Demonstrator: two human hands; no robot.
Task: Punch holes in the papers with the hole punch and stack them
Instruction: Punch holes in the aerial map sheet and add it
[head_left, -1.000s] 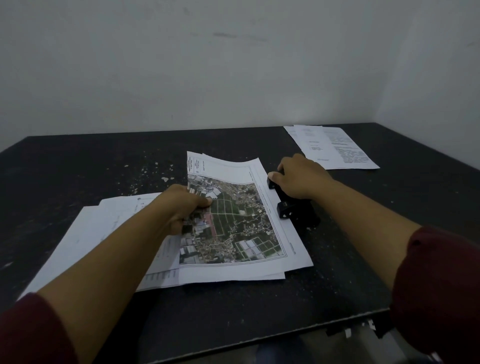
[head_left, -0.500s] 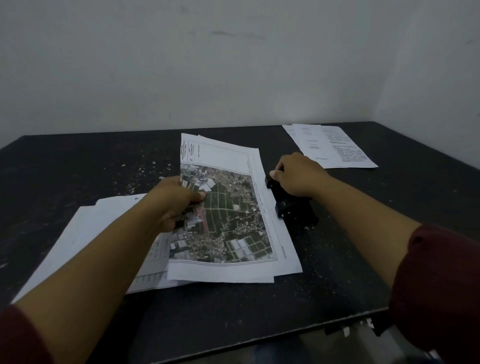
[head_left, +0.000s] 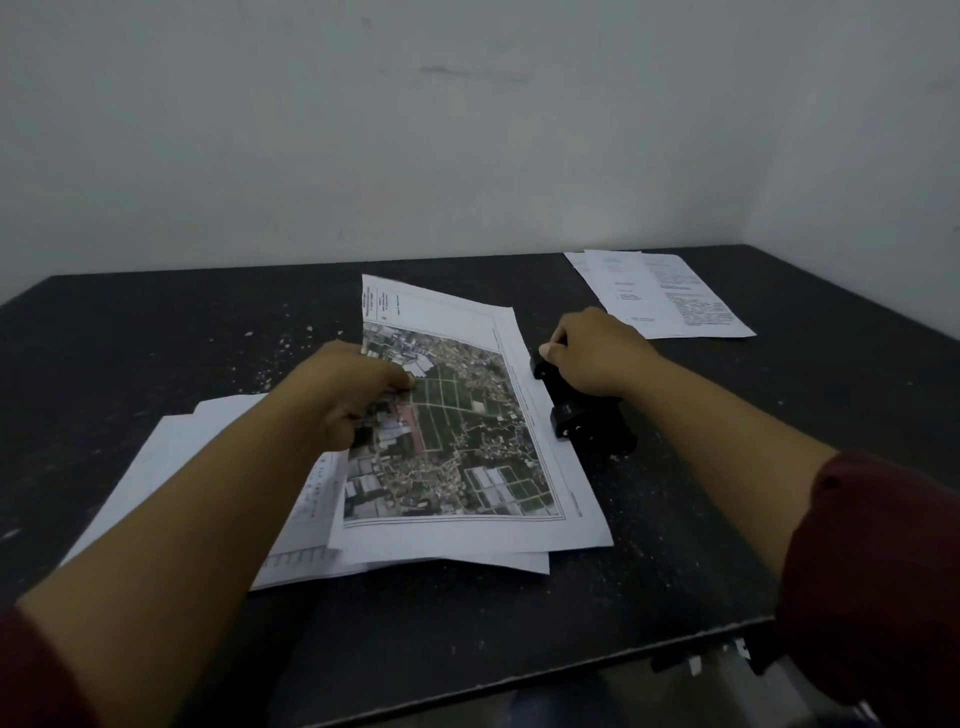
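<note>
Across the middle of the dark table (head_left: 156, 332) lies the map sheet (head_left: 457, 441), its long axis running near to far and its right edge tucked against the black hole punch (head_left: 587, 415). Bare tabletop stretches to the far left and along the near edge, with small white flecks (head_left: 270, 364) scattered at far left. Papers sit in three groups: the map sheet with at least one more sheet under it, a loose pile (head_left: 171, 467) at near left partly under the map, and a stack of printed pages (head_left: 660, 296) at the far right corner, well apart from the rest. One punch is in view, its long axis also near to far. The left hand (head_left: 353, 400) pinches the map sheet's left edge, lifting it slightly. The right hand (head_left: 592, 353) is curled over the punch's far end, gripping it.
</note>
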